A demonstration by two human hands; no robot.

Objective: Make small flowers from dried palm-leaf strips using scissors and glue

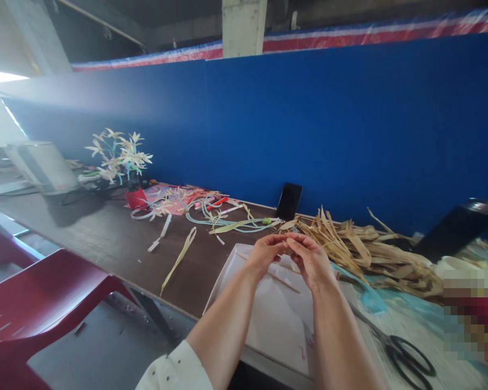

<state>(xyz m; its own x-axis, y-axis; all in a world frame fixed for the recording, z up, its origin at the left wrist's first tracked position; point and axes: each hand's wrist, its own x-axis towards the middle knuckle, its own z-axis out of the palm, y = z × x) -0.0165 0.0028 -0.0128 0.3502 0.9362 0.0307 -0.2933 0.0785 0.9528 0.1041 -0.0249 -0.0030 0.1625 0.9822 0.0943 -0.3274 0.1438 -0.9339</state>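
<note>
My left hand and my right hand meet fingertip to fingertip above a shallow white tray. The fingers of both are pinched together. Whatever lies between them is too small to make out. Below the hands a thin brown stick rests in the tray. Just right of my right hand spreads a heap of dried tan husk strips. Black-handled scissors lie by my right forearm, their blades pointing away from me.
A black phone leans against the blue partition. Pale blue tubing and a loose husk strip lie on the brown table. White husk flowers stand farther left, near a white appliance. A red chair is at left.
</note>
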